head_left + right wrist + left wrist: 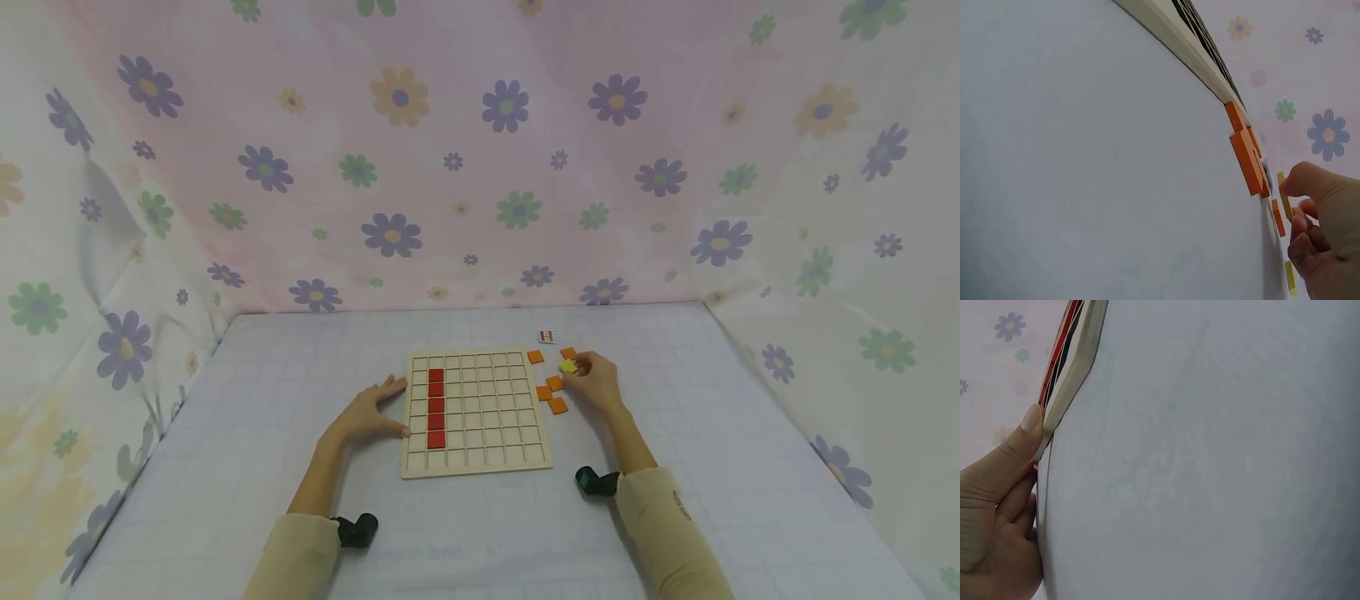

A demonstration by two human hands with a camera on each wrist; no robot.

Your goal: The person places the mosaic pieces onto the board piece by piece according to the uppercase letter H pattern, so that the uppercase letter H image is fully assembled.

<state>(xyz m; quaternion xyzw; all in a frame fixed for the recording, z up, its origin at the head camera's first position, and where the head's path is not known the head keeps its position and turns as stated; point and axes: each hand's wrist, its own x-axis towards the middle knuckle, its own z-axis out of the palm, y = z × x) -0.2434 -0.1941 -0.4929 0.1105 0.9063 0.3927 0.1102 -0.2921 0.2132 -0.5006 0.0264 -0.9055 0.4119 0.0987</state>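
A pale wooden grid board lies on the table, with several red tiles in one column near its left side. My left hand touches the board's left edge, thumb and fingers spread; the left wrist view has the thumb of that hand against the board's rim. Right of the board, my right hand pinches a yellow tile above the table. This yellow tile shows between thumb and fingers of the right hand in the right wrist view.
Several loose orange tiles lie close to the board's right edge. A small printed piece is behind them. Another yellow tile shows low in the right wrist view. Flowered cloth walls the table's back and sides.
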